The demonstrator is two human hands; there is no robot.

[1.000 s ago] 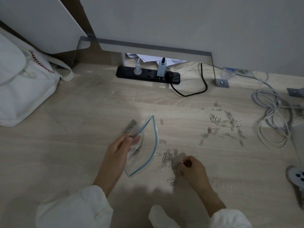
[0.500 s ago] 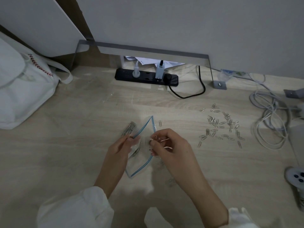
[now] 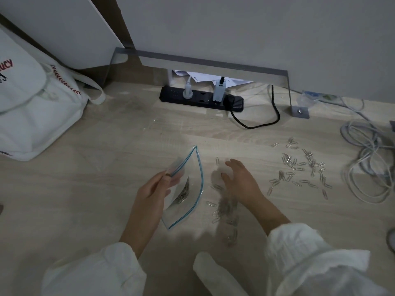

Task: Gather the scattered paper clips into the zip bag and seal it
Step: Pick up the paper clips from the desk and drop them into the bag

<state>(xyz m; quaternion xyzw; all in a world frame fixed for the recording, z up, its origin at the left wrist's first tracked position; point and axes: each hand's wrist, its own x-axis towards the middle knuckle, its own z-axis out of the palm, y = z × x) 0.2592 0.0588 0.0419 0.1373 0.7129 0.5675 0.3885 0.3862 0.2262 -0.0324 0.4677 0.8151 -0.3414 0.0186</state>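
**Head view, read left to right.** A white tote bag (image 3: 32,116) sits at the far left of the wooden surface (image 3: 102,171). The left hand (image 3: 149,193) pinches one lip of the zip bag (image 3: 193,167) between thumb and fingers. This holds the blue-edged mouth gaping towards the right. Whether the bag's lower corner touches the surface cannot be told.

A small clump of paper clips (image 3: 183,192) lies inside the bag. Just right of the bag, the right hand (image 3: 239,180) hovers low with its fingers spread and relaxed. It appears to hold nothing, though blur softens the fingertips. Beside and below its wrist lies a loose heap of clips (image 3: 224,207), also blurred.

Well apart to the right, a wider scatter of clips (image 3: 299,167) covers the surface, near a coil of pale cables (image 3: 367,163). A black power strip (image 3: 201,99) lies at the back, by the wall.

**Judged progress:** early to middle. Only a minor share of the clips is bagged. Both the heap and the scatter are left to gather, and the zip is not yet sealed.
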